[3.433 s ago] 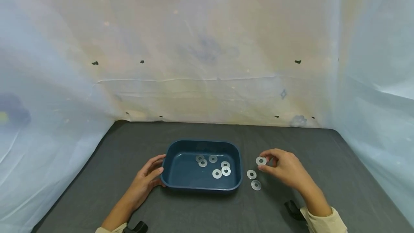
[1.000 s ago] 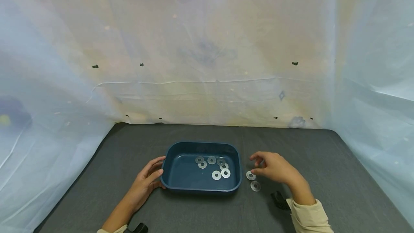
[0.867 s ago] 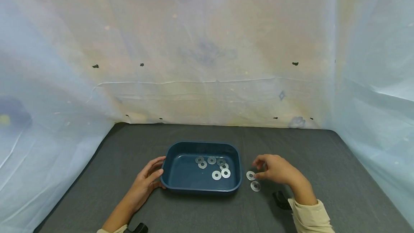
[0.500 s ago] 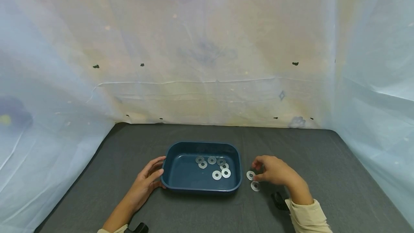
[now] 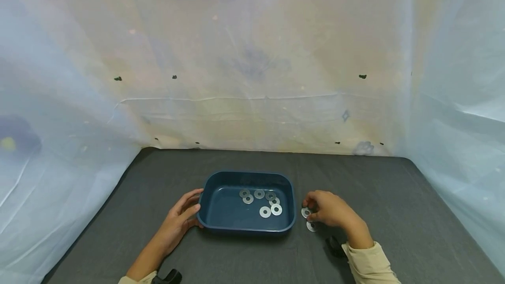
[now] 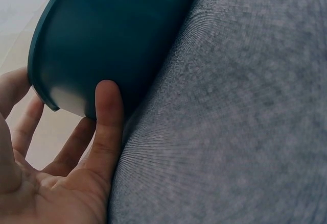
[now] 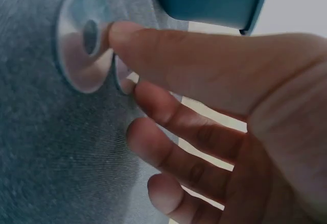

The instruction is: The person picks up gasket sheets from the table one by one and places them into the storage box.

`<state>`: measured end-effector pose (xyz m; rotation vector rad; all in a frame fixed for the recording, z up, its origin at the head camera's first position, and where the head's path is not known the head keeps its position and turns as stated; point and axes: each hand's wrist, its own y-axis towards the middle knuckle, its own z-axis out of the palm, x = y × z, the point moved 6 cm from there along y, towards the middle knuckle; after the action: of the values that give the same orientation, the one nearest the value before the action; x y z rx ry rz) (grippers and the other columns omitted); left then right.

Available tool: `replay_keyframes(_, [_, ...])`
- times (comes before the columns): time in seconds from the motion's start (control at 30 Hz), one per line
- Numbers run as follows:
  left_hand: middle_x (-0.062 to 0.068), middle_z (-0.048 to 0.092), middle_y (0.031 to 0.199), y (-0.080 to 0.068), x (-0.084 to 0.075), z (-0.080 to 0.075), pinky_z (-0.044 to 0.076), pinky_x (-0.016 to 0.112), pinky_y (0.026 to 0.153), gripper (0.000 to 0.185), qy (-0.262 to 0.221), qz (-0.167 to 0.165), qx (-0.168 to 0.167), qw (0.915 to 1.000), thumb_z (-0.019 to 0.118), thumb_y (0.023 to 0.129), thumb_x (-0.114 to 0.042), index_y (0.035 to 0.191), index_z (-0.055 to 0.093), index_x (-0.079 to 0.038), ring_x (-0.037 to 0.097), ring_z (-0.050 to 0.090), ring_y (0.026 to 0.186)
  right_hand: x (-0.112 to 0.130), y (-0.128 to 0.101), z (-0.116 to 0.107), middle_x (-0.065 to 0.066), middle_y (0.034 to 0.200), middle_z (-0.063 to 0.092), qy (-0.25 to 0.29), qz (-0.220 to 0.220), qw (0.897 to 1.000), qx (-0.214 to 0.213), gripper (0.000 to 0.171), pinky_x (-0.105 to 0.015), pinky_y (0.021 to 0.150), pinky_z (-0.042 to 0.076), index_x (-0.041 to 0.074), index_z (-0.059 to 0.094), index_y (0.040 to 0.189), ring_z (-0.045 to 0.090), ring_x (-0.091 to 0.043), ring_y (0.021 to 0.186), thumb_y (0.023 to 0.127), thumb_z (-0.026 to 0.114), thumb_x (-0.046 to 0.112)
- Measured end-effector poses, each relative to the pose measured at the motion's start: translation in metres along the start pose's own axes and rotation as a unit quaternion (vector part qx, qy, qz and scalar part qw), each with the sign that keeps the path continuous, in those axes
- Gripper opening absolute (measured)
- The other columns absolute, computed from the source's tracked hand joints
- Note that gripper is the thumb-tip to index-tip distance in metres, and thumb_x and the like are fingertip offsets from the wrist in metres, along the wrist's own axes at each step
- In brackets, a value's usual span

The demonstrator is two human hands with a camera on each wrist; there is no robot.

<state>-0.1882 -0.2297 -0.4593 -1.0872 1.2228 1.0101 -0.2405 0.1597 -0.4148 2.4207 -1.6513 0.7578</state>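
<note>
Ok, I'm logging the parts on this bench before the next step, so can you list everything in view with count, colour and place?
Tray: one, dark teal, centre of the table.
Washers in the tray: six, silvery, lying on its floor toward the right side; two overlap.
Washers on the table: two, silvery, just right of the tray, partly under the fingers.
Table cover: one, dark grey cloth, under everything.
Backdrop: pale sheeting, behind and at both sides.
Left hand: one, resting against the tray's left end.
Right hand: one, thumb on a table washer, fingers at the second one.
</note>
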Motion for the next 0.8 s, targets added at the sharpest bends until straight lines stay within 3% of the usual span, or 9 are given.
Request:
replay_keyframes(0.33, [0.007,0.044,0.143,0.0006,0.0001,-0.0002,0.057,0.039,0.079,0.052,0.003,-0.002,-0.002,1.0000,0.047,0.107,-0.027,0.154,0.031,-0.015,0.015,0.061,0.105,-0.0012,0.0024,0.0020,0.005,0.089,0.066,-0.004,0.022,1.000,-0.004,0.026,-0.037,0.074,0.051,0.017,0.070,0.095,0.059,-0.010,0.083,0.076,0.087,0.019])
replay_keyframes(0.6, [0.001,0.047,0.141,0.0023,0.0047,-0.0011,0.057,0.041,0.079,0.052,0.006,-0.008,-0.009,0.9999,0.049,0.106,-0.028,0.154,0.032,-0.018,0.015,0.062,0.105,-0.0009,0.0008,0.0035,0.001,0.083,0.060,0.038,0.008,0.999,0.001,0.027,-0.032,0.067,0.045,0.011,0.063,0.091,0.053,-0.012,0.076,0.077,0.086,0.014])
replay_keyframes(0.8, [0.002,0.046,0.141,0.0019,0.0045,-0.0008,0.057,0.040,0.079,0.052,0.004,-0.010,-0.009,0.9999,0.049,0.106,-0.028,0.154,0.033,-0.018,0.016,0.062,0.106,-0.0039,-0.0005,0.0032,0.001,0.078,0.057,0.049,0.021,0.998,-0.014,0.032,-0.030,0.061,0.040,0.011,0.057,0.099,0.050,-0.013,0.067,0.080,0.083,0.016])
